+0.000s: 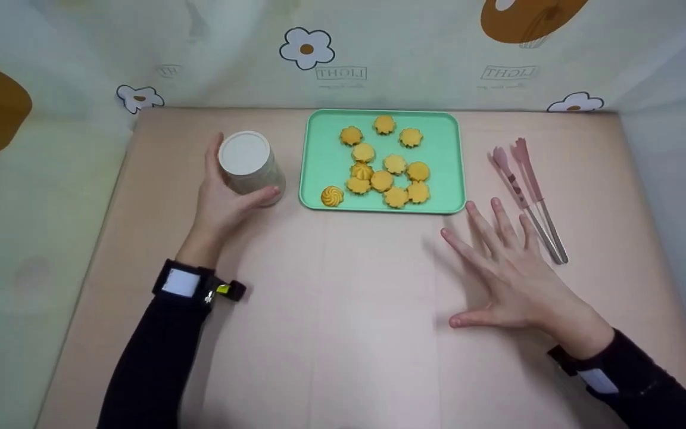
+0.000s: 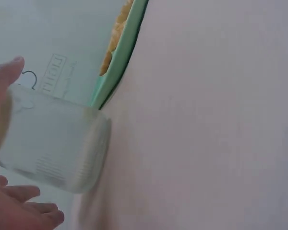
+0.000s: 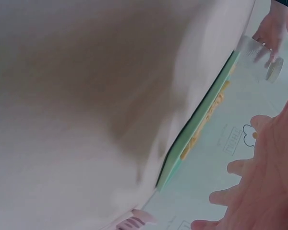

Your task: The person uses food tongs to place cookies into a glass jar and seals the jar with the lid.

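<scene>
Jar: While the left hand holds it, the clear jar is upright just left of the tray, its white lid on top.
Left hand: Its thumb lies across the jar's near side and its fingers curve round the side farther from the tray; the left wrist view shows the fingertips slightly apart, and how firmly they press cannot be told.
Tray: Pale green, rectangular with rounded corners, it serves as landmark.
Cookies: About a dozen golden cookies are on the tray, several touching in a cluster; one, swirled side up, sits alone by the tray's near left corner.
Right hand: The right hand is over the table, beyond the tray's near right corner, with all five fingers spread wide and nothing held.
Tongs: To the right of the tray lie tongs, pink ends pointing away from the person and metal handles nearer the right hand.
Sleeves: Both dark sleeves come in from the near side of the tray, a dark band with a white patch at the left wrist.
Cloth: Behind the tray hangs a pale cloth printed with white flowers and mirrored lettering.
</scene>
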The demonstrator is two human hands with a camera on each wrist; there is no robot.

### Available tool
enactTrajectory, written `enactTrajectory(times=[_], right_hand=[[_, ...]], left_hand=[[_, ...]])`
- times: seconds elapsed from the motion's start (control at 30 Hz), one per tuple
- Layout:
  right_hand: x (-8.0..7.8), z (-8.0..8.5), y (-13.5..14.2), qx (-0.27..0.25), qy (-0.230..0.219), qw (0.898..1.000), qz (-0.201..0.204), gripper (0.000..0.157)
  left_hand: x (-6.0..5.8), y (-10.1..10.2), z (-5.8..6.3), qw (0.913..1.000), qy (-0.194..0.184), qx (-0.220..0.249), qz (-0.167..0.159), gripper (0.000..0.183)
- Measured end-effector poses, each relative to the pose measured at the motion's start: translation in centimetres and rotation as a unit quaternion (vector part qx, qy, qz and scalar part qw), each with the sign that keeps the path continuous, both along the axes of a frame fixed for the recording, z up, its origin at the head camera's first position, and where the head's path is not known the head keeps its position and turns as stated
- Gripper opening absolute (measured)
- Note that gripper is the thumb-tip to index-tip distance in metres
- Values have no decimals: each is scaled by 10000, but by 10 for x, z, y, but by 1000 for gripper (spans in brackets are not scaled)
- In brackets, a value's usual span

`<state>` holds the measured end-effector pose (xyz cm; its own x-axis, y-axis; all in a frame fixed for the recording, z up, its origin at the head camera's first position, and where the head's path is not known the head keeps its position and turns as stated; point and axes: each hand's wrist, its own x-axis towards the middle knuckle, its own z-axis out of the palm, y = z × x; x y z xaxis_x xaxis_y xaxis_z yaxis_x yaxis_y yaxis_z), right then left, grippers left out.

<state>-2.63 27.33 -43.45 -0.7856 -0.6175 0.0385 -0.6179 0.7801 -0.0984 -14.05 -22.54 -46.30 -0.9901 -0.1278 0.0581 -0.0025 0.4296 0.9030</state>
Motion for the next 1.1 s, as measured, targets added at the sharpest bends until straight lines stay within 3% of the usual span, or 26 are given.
enactTrajectory(times=[0.17,0.37,0.57,0.7,0.87,1.1], right_hand=[[1,0,1,60,10,10000,-25,136],[1,1,3,49,-32,10000,-76,134],[1,1,6,-34,-34,9999,-91,132],[1,0,8,-56,-129,9998,-105,131],[0,-1,10,-34,-113,9999,-103,129],[-3,-3,12,-72,13,9998,-163,131]], left_hand=[[-3,9,-10,9986,157,492,116,111],[-1,15,-10,9976,375,569,122,104],[16,30,-2,9936,752,844,-61,103],[39,53,5,9879,830,1154,-618,100],[66,91,6,9766,474,1365,-1591,101],[81,137,4,9610,406,1474,-2306,105]])
